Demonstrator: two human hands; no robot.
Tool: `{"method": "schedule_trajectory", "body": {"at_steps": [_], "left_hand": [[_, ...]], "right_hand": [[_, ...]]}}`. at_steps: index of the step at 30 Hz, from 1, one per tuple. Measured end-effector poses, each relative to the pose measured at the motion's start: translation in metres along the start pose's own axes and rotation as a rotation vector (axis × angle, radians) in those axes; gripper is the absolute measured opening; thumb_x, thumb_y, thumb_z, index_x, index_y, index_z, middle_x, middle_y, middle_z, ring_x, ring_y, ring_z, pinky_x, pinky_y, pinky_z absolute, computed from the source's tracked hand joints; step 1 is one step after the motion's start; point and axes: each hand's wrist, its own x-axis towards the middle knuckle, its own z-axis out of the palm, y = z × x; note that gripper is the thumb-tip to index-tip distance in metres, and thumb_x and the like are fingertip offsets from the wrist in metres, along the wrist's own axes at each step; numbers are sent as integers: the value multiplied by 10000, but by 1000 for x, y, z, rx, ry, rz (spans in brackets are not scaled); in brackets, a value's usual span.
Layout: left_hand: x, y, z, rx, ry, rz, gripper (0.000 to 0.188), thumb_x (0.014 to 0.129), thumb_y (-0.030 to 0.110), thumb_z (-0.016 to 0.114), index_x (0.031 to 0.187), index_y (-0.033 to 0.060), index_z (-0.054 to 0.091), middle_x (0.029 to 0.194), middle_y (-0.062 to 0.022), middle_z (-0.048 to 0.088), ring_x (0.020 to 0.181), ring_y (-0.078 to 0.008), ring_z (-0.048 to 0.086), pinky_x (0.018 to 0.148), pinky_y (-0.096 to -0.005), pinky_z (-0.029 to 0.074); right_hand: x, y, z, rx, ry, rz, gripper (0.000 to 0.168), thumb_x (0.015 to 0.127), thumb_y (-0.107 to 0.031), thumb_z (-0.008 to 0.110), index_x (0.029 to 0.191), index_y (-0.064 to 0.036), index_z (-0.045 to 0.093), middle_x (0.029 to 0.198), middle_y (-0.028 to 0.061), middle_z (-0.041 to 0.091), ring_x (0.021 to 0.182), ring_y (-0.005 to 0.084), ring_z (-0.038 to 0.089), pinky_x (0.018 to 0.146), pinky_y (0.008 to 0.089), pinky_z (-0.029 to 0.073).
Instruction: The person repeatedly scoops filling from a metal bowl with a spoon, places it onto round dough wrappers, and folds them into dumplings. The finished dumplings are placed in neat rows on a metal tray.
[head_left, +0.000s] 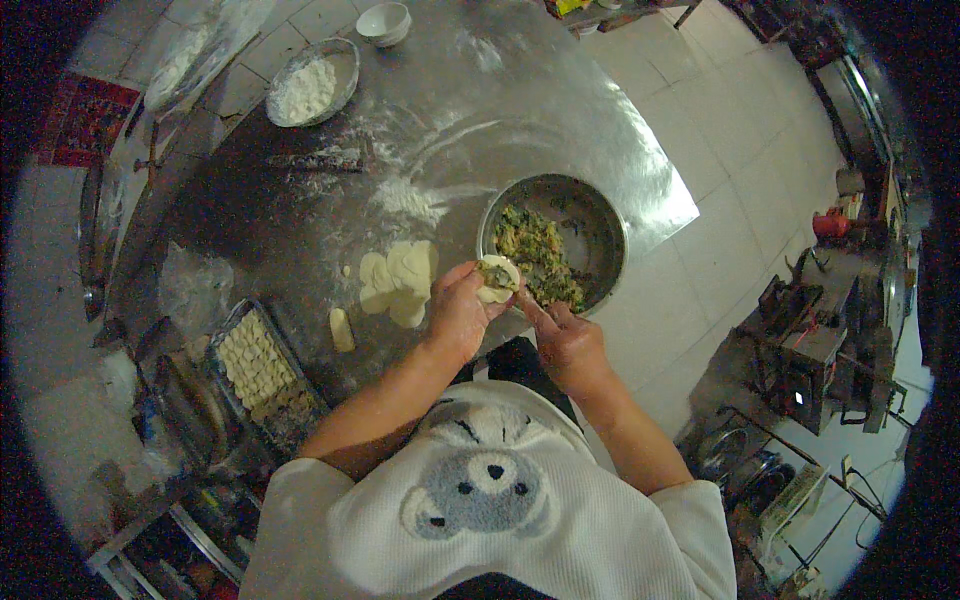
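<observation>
My left hand (459, 311) holds a round dough wrapper (498, 279) with green and yellowish filling on it, at the near left rim of a metal bowl. My right hand (566, 341) is beside the wrapper, its fingers near the wrapper's right edge; whether it grips a tool is not clear. The metal bowl (611, 247) holds chopped filling (531, 244), mostly on its left side. Left of my hands, several overlapping flat dough wrappers (401, 279) lie on the floured metal table, with a short dough strip (341, 330) and a tiny dough bit nearby.
A tray (255, 360) of shaped dumplings stands at the table's left near edge, beside a crumpled plastic bag (187, 289). Farther off are a bowl of flour (307, 90), stacked white bowls (384, 24) and a flour-dusted rod-like thing (319, 160). The metal table (540, 97) ends in a corner at right.
</observation>
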Motion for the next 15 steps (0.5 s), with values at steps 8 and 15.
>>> {"method": "schedule_trajectory", "body": {"at_steps": [8,15], "left_hand": [[-4,-12,-27,11,20,-32,276,883,145,485,1093,-28,530,1065,-152,591,1018,-319,587,865,-474,513],[-6,4,-32,118,114,-35,249,860,163,573,1010,-36,586,988,-131,606,891,-242,622,720,-391,573]], "right_hand": [[-17,-1,-9,90,-313,98,581,771,-29,554,1317,-196,448,875,125,551,698,305,590,599,396,514],[0,34,10,157,-173,316,425,741,1,536,1135,-132,622,748,145,619,674,338,609,605,412,504]]}}
